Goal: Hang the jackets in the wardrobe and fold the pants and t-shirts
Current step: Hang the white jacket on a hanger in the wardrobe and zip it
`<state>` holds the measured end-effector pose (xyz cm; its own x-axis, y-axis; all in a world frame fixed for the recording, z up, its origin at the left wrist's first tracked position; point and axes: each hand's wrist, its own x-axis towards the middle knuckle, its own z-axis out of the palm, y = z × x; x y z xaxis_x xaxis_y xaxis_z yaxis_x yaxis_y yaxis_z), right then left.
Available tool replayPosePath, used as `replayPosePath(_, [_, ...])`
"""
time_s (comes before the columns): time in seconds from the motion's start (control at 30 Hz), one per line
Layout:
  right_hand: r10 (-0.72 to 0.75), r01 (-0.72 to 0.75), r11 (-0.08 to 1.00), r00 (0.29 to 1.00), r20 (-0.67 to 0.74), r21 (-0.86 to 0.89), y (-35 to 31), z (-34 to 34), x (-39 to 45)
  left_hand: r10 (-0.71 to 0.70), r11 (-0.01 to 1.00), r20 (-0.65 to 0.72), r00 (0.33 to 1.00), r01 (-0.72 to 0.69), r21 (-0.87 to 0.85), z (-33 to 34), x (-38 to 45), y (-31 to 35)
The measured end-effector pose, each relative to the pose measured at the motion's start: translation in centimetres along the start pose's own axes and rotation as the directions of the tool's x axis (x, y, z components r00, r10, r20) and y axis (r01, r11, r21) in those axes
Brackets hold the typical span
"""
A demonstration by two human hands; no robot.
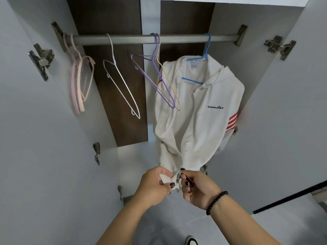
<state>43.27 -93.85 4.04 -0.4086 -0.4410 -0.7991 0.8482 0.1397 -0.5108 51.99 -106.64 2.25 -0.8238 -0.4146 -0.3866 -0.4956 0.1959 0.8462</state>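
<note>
Nearest, low in the view: left hand pinching the bottom hem of the white jacket, thumb and fingers curled round a bunch of cloth. Just beside it, right hand, beaded bracelet at the wrist, fingers curled and pinching what looks like the zipper pull at the foot of the zip; the pull itself too small to make out surely.

Farther up: jacket hanging on a blue hanger, hook over the wardrobe rail, toward the rail's right end. Long axis running from collar at the top down to hem at the hands, front facing the camera, hood falling behind the shoulders, red stripes on both sleeves. Zip seemingly closed over most of its length, though hard to tell at the very bottom.

Farthest along the rail: purple hanger, white wire hanger and pink hangers, all bare.

By the look of it, one jacket hung and only being tidied at the zip; no pants or t-shirts in view, so folding presumably yet to come.
</note>
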Motion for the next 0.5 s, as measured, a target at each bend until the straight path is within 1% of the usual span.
replayPosePath(0.1, [-0.022,0.023,0.998,1.0,-0.017,0.065,-0.8,-0.1,0.7,0.009,0.996,0.025,1.0,-0.011,0.089,-0.5,0.0,-0.6])
replayPosePath(0.2, [-0.063,0.068,0.99,0.997,-0.045,0.126,-2.4,-0.8,1.0,-0.022,0.991,0.04,0.999,0.017,0.134,-0.7,-0.1,-1.7])
replayPosePath(0.27, [-0.089,0.095,0.989,0.994,-0.063,0.109,-3.2,-1.2,1.1,-0.034,0.988,0.052,0.998,0.025,0.154,-1.0,0.2,-2.4])
replayPosePath(0.3, [-0.105,0.11,0.991,0.992,-0.069,0.074,-3.4,-1.3,1.1,-0.032,0.984,0.057,0.998,0.022,0.174,-1.2,0.5,-2.7])
replayPosePath(0.33, [-0.13,0.131,0.991,0.989,-0.074,0.007,-3.4,-1.2,1.1,-0.029,0.979,0.052,0.998,0.018,0.203,-1.4,0.9,-2.9])
replayPosePath(0.37, [-0.171,0.162,0.981,0.982,-0.077,-0.106,-3.4,-1.0,1.2,-0.03,0.97,0.036,0.999,0.02,0.244,-1.7,1.3,-3.1])
replayPosePath(0.4, [-0.222,0.197,0.945,0.973,-0.07,-0.26,-3.2,-0.6,1.1,-0.04,0.956,0.016,0.999,0.033,0.291,-1.8,1.8,-3.4])
replayPosePath(0.47, [-0.298,0.247,0.8,0.955,-0.003,-0.547,-2.8,0.4,1.0,-0.073,0.912,-0.022,0.997,0.075,0.404,-1.8,2.5,-3.8])
replayPosePath(0.5, [-0.309,0.266,0.731,0.95,0.042,-0.628,-2.7,0.8,1.0,-0.078,0.88,-0.031,0.996,0.083,0.468,-1.6,2.7,-3.7])
